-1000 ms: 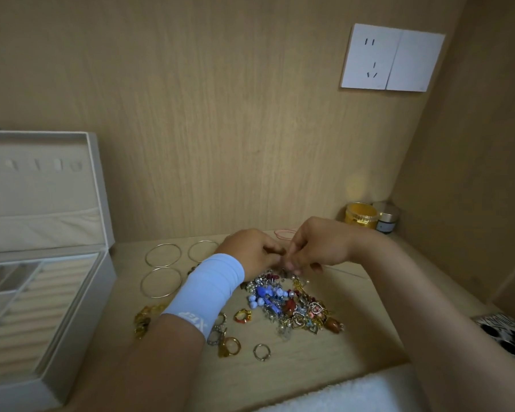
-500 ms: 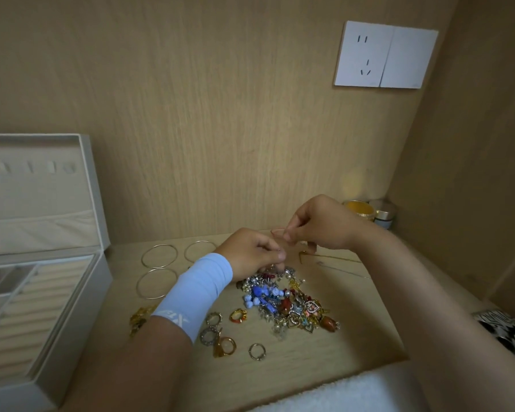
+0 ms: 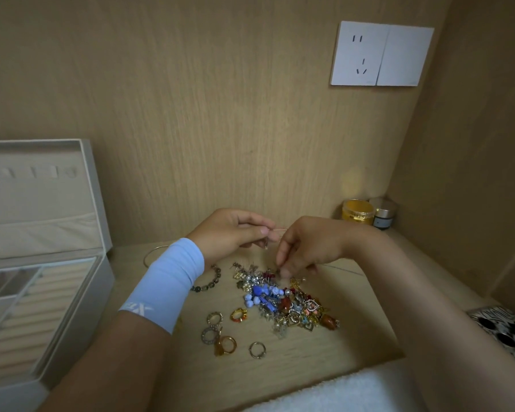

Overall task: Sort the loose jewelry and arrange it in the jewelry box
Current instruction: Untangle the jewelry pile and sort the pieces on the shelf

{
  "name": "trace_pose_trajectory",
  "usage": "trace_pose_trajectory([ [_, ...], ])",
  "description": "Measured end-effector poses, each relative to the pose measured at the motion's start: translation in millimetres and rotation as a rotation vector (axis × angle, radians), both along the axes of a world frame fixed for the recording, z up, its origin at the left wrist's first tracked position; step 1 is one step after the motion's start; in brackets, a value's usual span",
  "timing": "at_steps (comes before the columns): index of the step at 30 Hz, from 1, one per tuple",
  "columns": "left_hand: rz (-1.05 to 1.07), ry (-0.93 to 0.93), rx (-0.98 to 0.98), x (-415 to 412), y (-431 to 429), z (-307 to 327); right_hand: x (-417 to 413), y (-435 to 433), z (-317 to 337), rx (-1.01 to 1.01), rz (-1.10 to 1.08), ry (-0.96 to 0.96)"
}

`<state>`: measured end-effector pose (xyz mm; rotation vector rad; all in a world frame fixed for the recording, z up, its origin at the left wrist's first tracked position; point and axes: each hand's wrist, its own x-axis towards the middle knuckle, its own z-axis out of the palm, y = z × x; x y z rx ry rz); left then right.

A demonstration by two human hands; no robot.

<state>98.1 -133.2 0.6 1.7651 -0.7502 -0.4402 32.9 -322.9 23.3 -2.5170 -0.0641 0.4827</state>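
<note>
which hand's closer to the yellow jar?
Right. The right hand, at the jewelry heap, is left of and in front of the yellow jar; the left hand, pinching a thin strand, is farther left.

The blue wristband [image 3: 167, 281] bore white lettering; only an X was legible. Marks on the jewelry box lid [image 3: 33, 185] were unreadable
</note>
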Motion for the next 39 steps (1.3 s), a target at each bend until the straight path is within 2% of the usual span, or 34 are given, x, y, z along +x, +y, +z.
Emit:
trace_pose_trajectory([
  [5, 0.028, 0.141, -0.208, -4, -1, 7, 1, 1, 5, 0.222, -0.108, -0.258],
  [12, 0.03, 0.248, -0.371, -2, 6, 15, -1, 1, 5, 0.459, -0.058, -0.193],
  [17, 0.005, 0.336, -0.405, 1, 12, 15, 0, -1, 5, 0.535, -0.116, -0.228],
  [21, -0.013, 0.335, -0.29, 4, 19, 14, 0, 1, 7, 0.647, -0.142, -0.225],
  [25, 0.006, 0.268, -0.123, 9, 31, 16, -3, 6, 12, 0.652, -0.142, -0.266],
  [30, -0.068, 0.113, 0.277, 7, 42, 26, -4, 14, 13, 0.6, -0.116, -0.279],
  [33, -0.048, -0.107, 0.542, 5, 39, 35, -4, 19, 12, 0.581, -0.102, -0.271],
  [34, -0.041, -0.183, 0.544, 4, 35, 37, -3, 22, 11, 0.579, -0.095, -0.268],
  [36, -0.071, -0.205, 0.347, 1, 24, 38, -2, 25, 10, 0.578, -0.084, -0.265],
  [39, -0.169, 0.034, 0.083, -8, 12, 31, -1, 25, 7, 0.575, -0.082, -0.256],
])
